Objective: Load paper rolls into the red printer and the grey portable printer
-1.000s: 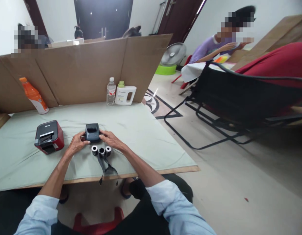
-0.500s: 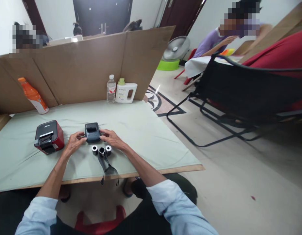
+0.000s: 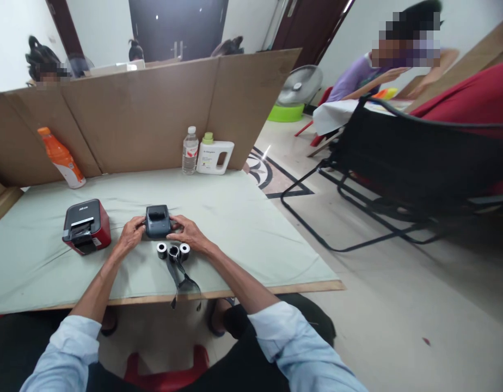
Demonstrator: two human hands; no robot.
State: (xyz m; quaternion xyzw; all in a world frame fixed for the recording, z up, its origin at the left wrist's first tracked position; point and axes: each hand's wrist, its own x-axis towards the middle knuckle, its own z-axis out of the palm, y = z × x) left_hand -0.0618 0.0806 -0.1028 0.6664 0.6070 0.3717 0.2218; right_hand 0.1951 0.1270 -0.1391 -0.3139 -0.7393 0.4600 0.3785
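Observation:
A small dark grey printer (image 3: 157, 221) stands on the pale green table cover (image 3: 235, 228). My left hand (image 3: 131, 234) grips its left side and my right hand (image 3: 186, 232) grips its right side. Just in front of the printer lie three small paper rolls (image 3: 173, 251) in a row, the middle one dark with a dark strip trailing over the table's front edge. A red and black printer (image 3: 87, 226) sits to the left of my left hand.
An orange bottle (image 3: 61, 158) leans on the cardboard screen (image 3: 133, 114) at the back left. A water bottle (image 3: 190, 151) and a white jug (image 3: 214, 155) stand at the back. A black folding chair (image 3: 398, 163) is to the right. Other people sit behind.
Both hands stay on the grey printer. The view has shifted slightly, so everything sits a little further right in the picture.

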